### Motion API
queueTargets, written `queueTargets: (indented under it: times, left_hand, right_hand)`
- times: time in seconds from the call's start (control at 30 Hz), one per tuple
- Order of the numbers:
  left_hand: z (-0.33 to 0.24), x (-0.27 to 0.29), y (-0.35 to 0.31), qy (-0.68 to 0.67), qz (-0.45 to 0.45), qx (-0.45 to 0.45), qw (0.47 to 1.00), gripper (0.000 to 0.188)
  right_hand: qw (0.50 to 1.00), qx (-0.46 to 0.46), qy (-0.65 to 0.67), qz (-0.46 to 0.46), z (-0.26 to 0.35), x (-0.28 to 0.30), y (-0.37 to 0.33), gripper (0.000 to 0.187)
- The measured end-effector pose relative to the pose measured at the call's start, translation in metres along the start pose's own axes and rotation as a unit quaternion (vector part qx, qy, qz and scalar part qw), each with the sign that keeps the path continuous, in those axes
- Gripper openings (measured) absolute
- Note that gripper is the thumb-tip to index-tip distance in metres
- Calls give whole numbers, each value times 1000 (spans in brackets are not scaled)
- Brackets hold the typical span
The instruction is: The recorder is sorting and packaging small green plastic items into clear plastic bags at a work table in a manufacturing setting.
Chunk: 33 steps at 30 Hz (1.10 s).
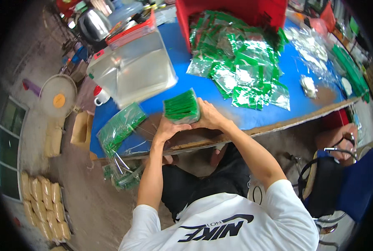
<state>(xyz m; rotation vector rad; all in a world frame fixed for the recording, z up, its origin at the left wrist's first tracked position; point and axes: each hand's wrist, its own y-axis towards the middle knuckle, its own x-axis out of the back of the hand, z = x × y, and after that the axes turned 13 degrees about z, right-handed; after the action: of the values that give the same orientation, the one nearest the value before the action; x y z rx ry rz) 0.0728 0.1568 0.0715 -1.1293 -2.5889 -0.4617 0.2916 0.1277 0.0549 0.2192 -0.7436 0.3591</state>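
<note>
Green, glossy packets form a dense, ridged block (180, 107) clasped between both hands (208, 115).

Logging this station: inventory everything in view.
bundle: 1, green, held centre
bin: 1, red, far side
packets: many, green/clear, at bin
flat bags: uncounted, green/clear, near left
sleeves: stack, clear, left
table: 1, blue, centre
kettle: 1, silver, far left
mug: 1, white, left edge
sacks: many, tan, lower left
chair: 1, blue, right
rest: uncounted, mixed, small or blurred
left grip: 1, bare, on bundle
right grip: 1, bare, on bundle
</note>
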Motion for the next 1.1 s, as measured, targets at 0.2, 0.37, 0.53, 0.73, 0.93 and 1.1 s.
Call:
queueTargets:
  times: [0.2,0.37,0.53,0.73,0.93,1.1]
  left_hand:
    - [6,-8,9,-66,-20,-6,998,54]
    - [-3,-12,9,-40,-22,-37,998,47]
    - [-5,-9,8,-18,-1,-10,1000,47]
    - [8,-7,7,-26,1,18,1000,50]
    - [-3,-10,2,-66,-36,-14,997,53]
    - [-8,-21,-13,-270,-61,10,961,57]
  right_hand:
    - [987,115,16,-112,10,1,-16,102]
    - [934,157,-35,-319,41,-12,-46,65]
    - [944,67,11,-323,66,-21,-35,31]
    - [972,51,89,-212,63,-8,-43,22]
    - [937,7,138,-321,39,10,-31,36]
    - [958,-5,234,-166,14,7,-35,113]
